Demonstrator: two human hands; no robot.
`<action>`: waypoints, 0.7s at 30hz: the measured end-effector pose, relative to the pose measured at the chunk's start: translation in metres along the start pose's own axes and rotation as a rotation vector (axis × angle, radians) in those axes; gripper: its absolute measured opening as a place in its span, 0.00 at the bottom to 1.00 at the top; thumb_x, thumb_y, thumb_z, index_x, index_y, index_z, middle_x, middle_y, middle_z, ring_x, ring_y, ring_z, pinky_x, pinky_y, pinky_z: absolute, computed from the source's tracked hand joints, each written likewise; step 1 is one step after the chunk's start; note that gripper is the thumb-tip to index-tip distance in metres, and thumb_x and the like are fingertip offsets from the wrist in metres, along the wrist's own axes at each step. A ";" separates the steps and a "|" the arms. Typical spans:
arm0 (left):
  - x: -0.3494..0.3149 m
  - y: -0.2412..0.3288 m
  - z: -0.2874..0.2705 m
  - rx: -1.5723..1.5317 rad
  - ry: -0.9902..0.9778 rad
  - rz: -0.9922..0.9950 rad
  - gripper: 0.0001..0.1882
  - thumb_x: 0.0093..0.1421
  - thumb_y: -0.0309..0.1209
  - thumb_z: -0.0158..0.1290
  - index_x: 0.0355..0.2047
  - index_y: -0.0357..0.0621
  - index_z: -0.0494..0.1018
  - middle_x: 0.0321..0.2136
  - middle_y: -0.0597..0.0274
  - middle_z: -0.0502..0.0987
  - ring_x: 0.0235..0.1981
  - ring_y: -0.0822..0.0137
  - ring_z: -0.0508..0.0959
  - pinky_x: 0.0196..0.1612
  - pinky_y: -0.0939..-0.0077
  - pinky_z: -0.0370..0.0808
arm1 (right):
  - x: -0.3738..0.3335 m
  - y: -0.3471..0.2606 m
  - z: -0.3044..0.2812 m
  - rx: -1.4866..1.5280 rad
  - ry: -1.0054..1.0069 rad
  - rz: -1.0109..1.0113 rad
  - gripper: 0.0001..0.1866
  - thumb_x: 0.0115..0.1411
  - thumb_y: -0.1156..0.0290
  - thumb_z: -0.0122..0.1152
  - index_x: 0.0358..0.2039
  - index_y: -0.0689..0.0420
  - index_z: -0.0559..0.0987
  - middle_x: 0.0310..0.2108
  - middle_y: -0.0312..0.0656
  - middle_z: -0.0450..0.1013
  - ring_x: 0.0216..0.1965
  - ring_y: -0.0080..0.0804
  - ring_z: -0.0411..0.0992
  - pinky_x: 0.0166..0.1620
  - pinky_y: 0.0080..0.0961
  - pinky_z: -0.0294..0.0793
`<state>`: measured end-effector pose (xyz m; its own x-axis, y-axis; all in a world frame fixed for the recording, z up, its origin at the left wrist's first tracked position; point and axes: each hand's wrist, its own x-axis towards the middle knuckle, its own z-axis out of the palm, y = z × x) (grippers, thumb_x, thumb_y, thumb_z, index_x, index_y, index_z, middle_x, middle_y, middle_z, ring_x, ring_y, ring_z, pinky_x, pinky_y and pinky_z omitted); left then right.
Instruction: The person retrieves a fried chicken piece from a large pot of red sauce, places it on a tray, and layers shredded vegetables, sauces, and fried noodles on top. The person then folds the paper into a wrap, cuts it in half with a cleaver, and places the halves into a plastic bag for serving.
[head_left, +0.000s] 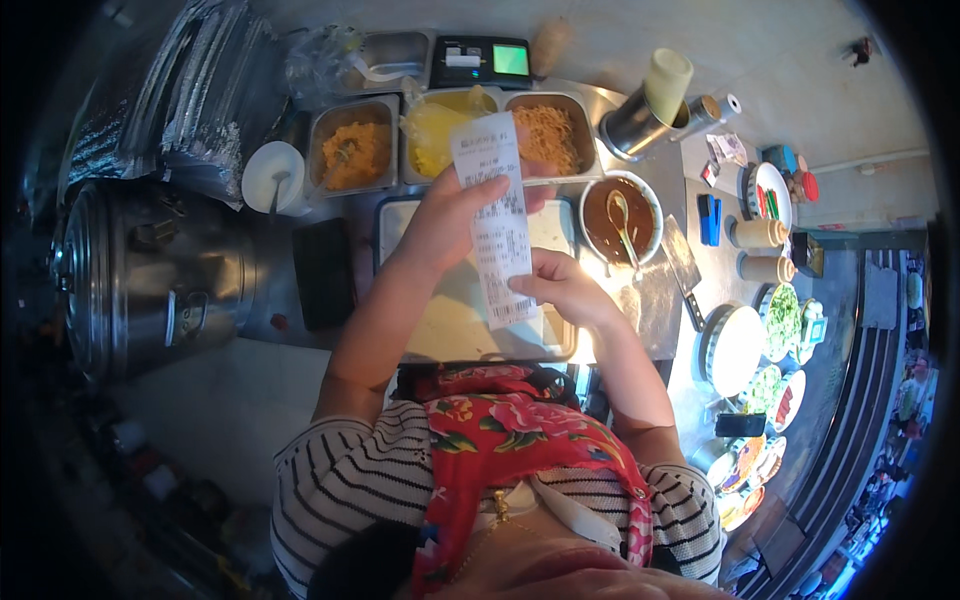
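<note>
A long white printed paper receipt (494, 235) is held up in front of me, over the pale work board (430, 320). My left hand (452, 215) is closed on its upper part, with the thumb lying across the front and other fingers behind it. A thin pale stick (565, 181) juts out to the right near those fingers; whether they hold it, I cannot tell. Lower down, my right hand (565, 287) pinches the receipt's right edge between thumb and fingers. Beside that hand stands a white bowl of brown sauce (595, 215) with a gold spoon (620, 218).
Behind the board are metal pans of orange food (355, 150), a yellow mixture (430, 160) and brown shreds (552, 135). A cleaver (682, 270) lies right of the sauce. A large metal pot (160, 280) stands left. Several plates of food line the right counter.
</note>
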<state>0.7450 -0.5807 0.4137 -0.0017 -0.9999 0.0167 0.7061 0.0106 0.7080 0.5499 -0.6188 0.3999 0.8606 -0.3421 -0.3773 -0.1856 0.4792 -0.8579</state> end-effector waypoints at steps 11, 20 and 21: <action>0.051 -0.017 0.067 0.084 -0.046 0.011 0.19 0.68 0.25 0.43 0.59 0.40 0.66 0.51 0.45 0.76 0.50 0.55 0.79 0.53 0.64 0.77 | -0.081 0.029 -0.017 0.207 0.260 -0.085 0.14 0.65 0.74 0.50 0.47 0.67 0.77 0.38 0.45 0.80 0.37 0.29 0.79 0.36 0.22 0.79; 0.083 -0.043 0.082 -0.179 -0.130 -0.019 0.10 0.72 0.33 0.39 0.34 0.45 0.66 0.22 0.69 0.63 0.23 0.74 0.64 0.30 0.78 0.65 | -0.087 0.039 -0.014 -0.292 0.646 -0.220 0.10 0.63 0.75 0.46 0.42 0.62 0.74 0.28 0.48 0.73 0.28 0.37 0.72 0.35 0.32 0.73; 0.086 -0.044 0.084 -0.173 -0.137 -0.006 0.10 0.72 0.34 0.39 0.33 0.46 0.65 0.21 0.71 0.60 0.22 0.76 0.61 0.28 0.79 0.61 | -0.085 0.041 -0.014 -0.443 0.691 -0.319 0.11 0.63 0.74 0.47 0.43 0.62 0.73 0.26 0.51 0.72 0.27 0.41 0.71 0.34 0.35 0.72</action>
<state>0.6543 -0.6658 0.4436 -0.0945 -0.9886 0.1173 0.8166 -0.0096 0.5772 0.4624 -0.5813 0.3920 0.4503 -0.8872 -0.1004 -0.2753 -0.0310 -0.9609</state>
